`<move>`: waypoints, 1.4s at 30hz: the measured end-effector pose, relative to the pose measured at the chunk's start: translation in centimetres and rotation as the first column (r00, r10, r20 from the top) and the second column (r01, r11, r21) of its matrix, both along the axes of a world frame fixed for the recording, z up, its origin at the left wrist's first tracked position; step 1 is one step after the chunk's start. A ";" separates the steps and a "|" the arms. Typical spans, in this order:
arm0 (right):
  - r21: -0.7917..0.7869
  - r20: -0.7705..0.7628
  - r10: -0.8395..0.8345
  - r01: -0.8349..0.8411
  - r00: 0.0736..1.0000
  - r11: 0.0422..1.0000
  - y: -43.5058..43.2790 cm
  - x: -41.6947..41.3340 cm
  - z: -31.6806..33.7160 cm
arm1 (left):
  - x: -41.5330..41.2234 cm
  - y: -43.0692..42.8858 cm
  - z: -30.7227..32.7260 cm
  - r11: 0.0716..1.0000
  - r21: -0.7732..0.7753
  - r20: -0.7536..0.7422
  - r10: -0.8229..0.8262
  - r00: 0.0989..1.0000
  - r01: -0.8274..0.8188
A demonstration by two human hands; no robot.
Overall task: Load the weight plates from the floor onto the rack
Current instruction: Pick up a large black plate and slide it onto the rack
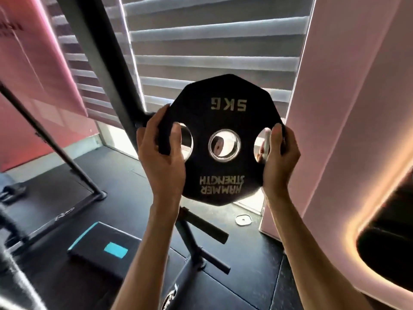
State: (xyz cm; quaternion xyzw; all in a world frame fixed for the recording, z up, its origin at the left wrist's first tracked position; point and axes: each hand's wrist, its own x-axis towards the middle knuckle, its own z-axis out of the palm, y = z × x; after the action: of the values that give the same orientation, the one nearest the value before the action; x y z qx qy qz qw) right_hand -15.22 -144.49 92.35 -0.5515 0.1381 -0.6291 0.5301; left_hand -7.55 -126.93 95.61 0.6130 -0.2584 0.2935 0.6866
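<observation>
Plate (225,121): 5 KG black, mirrored lettering, I'm holding it upright in the air before the rack post (116,70) | left hand (162,156) clamping its left edge | right hand (280,157) clamping its right edge | empty pegs (207,227) sitting below.

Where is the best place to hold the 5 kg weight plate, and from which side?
Grip the weight plate by its two side cut-outs, one hand from each side, as the left hand and right hand do now. The openings let fingers hook through the rim and leave the centre hole free.
</observation>
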 end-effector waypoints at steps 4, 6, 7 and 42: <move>0.003 0.011 0.134 -0.134 0.991 0.991 -2.2 1.6 -0.9 | -0.6 -1.6 -0.7 0.991 -0.009 0.003 0.136 0.991 -0.136; -0.003 0.006 0.180 -0.180 0.984 0.984 -3.0 2.3 -1.2 | -1.2 -2.2 -0.9 0.975 -0.007 0.001 0.221 0.975 -0.221; -0.002 0.010 0.200 -0.200 0.980 0.980 -3.3 2.7 -1.5 | -1.4 -2.5 -0.9 0.965 -0.004 0.006 0.261 0.965 -0.261; -0.123 -0.276 0.676 -0.722 0.684 0.681 -1.7 21.5 -1.4 | 10.0 -0.3 -4.5 0.719 0.126 0.079 0.679 0.730 -0.683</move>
State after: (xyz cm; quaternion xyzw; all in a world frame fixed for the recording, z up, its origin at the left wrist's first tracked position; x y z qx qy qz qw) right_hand 6.28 -146.19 90.94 -0.6802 -0.1007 -0.3273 0.6481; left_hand 2.45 -127.27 91.11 0.7094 -0.0450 0.5138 0.4804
